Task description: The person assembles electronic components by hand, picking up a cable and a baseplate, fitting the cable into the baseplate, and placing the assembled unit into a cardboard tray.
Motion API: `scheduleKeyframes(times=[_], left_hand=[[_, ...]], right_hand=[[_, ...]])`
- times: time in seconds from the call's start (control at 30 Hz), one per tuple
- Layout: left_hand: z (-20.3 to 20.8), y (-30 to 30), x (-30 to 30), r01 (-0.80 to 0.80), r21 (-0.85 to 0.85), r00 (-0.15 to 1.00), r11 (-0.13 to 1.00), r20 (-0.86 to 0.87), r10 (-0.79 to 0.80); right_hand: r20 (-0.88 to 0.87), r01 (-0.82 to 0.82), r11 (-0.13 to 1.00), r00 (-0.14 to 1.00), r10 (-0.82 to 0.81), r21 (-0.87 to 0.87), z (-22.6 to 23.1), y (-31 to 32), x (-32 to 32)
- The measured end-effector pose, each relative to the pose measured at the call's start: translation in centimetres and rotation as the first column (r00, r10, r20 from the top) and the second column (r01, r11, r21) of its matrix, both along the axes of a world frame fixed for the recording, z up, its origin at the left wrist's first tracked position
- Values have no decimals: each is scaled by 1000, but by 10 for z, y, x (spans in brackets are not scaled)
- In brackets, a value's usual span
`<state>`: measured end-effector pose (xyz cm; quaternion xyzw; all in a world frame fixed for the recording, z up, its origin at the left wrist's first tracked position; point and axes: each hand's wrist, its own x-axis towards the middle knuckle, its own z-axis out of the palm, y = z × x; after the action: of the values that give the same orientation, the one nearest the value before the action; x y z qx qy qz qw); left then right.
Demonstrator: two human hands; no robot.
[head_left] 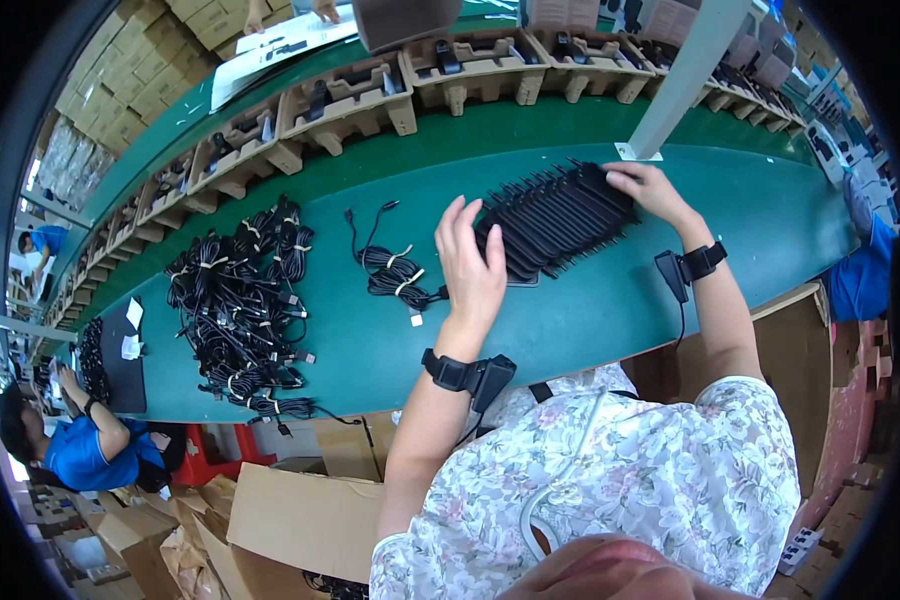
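Wht short-slv top [690, 470] w/ pink & grey floral print, L wrist strap [450, 373] & R wrist strap [709, 260] both blk, each w/ sm. blk box [494, 380], thin blk cable [683, 322]

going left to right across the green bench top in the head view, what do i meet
Dark mat, heap of tied black cables, single tied black cable, left hand, ribbed row of slim black pieces, right hand.
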<state>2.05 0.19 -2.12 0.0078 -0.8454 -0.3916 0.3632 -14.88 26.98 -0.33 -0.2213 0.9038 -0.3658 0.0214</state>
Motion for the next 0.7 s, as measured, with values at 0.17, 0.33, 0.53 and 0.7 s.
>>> scheduleKeyframes(times=[0.17, 0.33, 0.53, 0.7], left_hand=[[19, 12, -7, 12, 50, 999, 999, 43, -15], [63, 65, -34, 189, -127, 982, 974, 38, -186], [73, 92, -73, 310, 732, 657, 607, 297, -693], [70, 84, -86, 318, 894, 706, 315, -2, -708]], right_hand=[[-148, 200, 960, 962, -231, -195, 33, 14, -3], [-251, -189, 958, 959, 132, -217, 75, -1, 27], [-52, -281, 920, 959, 277, -273, 88, 16, 21], [267, -33, 566, 858, 438, -824, 81, 19, 17]])
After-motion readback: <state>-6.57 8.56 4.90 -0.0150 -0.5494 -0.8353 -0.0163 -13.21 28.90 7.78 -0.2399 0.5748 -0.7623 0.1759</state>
